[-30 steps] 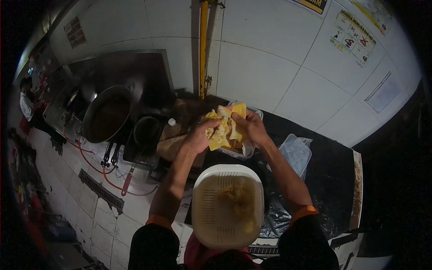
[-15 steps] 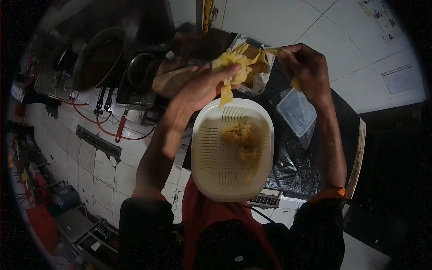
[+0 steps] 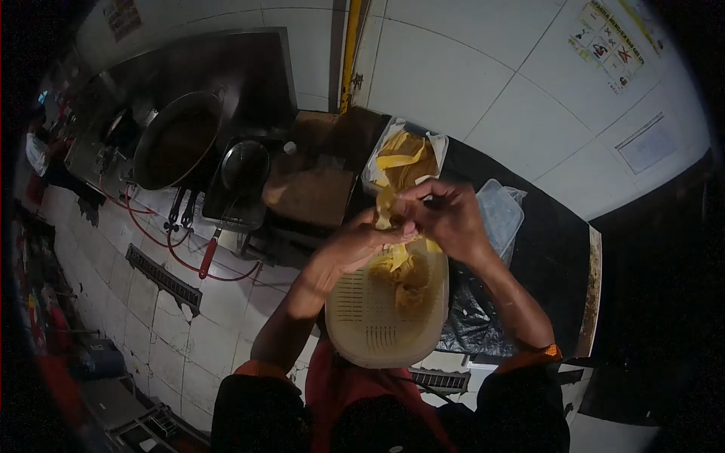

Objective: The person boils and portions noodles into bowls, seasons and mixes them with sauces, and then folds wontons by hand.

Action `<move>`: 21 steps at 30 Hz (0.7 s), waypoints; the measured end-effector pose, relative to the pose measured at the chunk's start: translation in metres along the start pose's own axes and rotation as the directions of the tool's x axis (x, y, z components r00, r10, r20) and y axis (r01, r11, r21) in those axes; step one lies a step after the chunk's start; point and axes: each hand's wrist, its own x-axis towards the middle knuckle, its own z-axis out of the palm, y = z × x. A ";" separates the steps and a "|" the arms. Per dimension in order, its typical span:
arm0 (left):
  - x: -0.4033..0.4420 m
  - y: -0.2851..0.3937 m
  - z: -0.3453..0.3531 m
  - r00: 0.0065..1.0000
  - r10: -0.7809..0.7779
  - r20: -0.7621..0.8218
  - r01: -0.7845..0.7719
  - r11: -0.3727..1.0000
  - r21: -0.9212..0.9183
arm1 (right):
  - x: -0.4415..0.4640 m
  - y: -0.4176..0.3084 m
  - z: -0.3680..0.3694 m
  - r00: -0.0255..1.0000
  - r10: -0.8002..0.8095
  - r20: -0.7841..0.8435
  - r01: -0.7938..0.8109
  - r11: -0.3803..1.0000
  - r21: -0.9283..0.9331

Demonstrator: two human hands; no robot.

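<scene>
Yellow flat dough strips point(image 3: 386, 205) are pinched between my two hands. My left hand point(image 3: 351, 245) is closed on their lower part, with some strips hanging below its fingers. Beside it, my right hand point(image 3: 453, 223) pinches the strips near their upper end. Both hands are over the far end of a cream slotted plastic basket point(image 3: 353, 343). Inside the basket lie clumps of yellow strips point(image 3: 410, 294). Just beyond my hands stands a paper-lined clear container point(image 3: 369, 177), with more yellow strips point(image 3: 408, 155) in it.
A clear plastic lid point(image 3: 499, 215) lies on the black-covered table point(image 3: 544, 226) at right. To the left are a large wok point(image 3: 177, 147), a tray with a strainer point(image 3: 245, 166) and a red handle point(image 3: 208, 258). Another person point(image 3: 38, 151) is far left.
My hands have come together and moved nearer over the basket. The stretched strip and large bunch are now a smaller bunch between them. The view has shifted, showing more wall.
</scene>
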 end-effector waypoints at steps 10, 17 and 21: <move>-0.017 -0.015 0.000 0.971 0.138 0.193 -0.131 0.990 -0.048 | -0.022 -0.005 -0.001 0.834 -0.384 0.397 0.550 0.520 -0.653; -0.052 -0.021 -0.007 0.933 0.345 -0.101 -0.359 0.898 -0.253 | -0.038 -0.012 0.033 0.799 -0.491 0.347 0.582 0.489 -0.649; -0.094 -0.017 -0.037 0.838 0.503 -0.212 -0.542 0.813 -0.213 | -0.043 -0.016 0.090 0.811 -0.517 0.273 0.530 0.455 -0.716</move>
